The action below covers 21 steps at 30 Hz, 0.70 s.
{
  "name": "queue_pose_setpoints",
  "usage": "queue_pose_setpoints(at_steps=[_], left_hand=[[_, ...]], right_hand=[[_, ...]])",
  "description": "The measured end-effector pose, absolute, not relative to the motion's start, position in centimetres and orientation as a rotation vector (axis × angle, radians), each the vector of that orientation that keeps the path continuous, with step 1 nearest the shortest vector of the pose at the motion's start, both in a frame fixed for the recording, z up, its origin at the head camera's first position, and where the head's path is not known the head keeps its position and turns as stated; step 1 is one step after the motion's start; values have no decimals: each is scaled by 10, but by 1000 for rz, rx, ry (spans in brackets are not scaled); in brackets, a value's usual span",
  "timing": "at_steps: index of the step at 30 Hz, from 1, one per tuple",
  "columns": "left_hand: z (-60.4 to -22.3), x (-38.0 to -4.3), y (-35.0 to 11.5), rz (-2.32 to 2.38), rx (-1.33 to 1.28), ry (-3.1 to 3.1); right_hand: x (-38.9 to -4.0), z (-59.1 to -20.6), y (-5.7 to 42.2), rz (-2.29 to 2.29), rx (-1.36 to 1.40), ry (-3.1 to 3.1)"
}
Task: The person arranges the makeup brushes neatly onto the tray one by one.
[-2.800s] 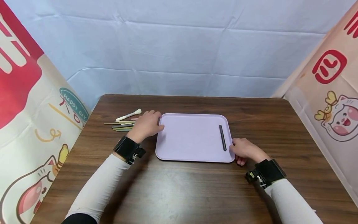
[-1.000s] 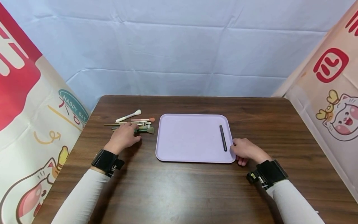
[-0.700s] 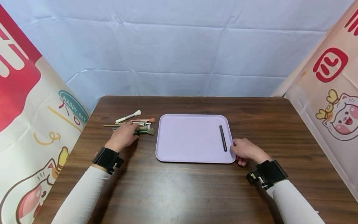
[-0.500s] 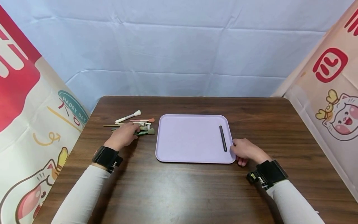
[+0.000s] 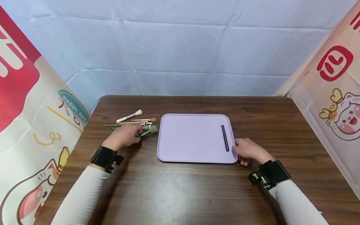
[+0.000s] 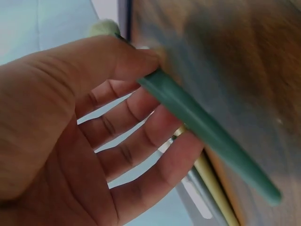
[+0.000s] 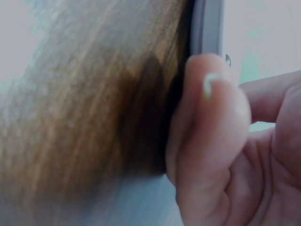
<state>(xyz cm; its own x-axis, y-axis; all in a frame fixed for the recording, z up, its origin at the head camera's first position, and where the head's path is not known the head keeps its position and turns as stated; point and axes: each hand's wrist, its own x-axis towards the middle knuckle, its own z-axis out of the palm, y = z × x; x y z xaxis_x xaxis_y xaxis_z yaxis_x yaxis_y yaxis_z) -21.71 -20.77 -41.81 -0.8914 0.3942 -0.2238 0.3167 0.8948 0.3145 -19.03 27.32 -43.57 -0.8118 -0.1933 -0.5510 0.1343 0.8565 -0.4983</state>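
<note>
My left hand [image 5: 126,135] pinches a green makeup brush [image 6: 202,122] between thumb and fingers at the left of the table. In the head view the pale head of that brush points right, toward the tray. Under and behind this hand lie several other brushes, partly hidden, with a pink brush [image 5: 143,120] and a white brush [image 5: 127,117] farther back. A lilac tray [image 5: 191,139] lies mid-table, bearing a slim black pen-like stick [image 5: 225,138] near its right side. My right hand [image 5: 248,150] holds the tray's right edge, fingers curled beside it.
The brown wooden table [image 5: 180,193] has its far edge against a pale blue cloth [image 5: 174,47]. Printed cartoon cloths stand at the left [image 5: 33,131] and the right [image 5: 332,103].
My left hand has gone from the tray's left edge to the brushes and taken the green one, whose head now tilts up to the right. My right hand stays at the tray.
</note>
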Motion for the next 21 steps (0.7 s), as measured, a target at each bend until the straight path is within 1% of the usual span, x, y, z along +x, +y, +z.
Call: queue_pose_setpoints(at_steps=[7, 15, 21], left_hand=[[-406, -213, -195, 368, 608, 2759], [-395, -209, -179, 409, 551, 2717], [-394, -212, -167, 484, 565, 2687]], right_hand=[[-190, -436, 274, -716, -52, 2426], [-190, -435, 274, -715, -50, 2429], [-189, -435, 273, -708, -51, 2426]])
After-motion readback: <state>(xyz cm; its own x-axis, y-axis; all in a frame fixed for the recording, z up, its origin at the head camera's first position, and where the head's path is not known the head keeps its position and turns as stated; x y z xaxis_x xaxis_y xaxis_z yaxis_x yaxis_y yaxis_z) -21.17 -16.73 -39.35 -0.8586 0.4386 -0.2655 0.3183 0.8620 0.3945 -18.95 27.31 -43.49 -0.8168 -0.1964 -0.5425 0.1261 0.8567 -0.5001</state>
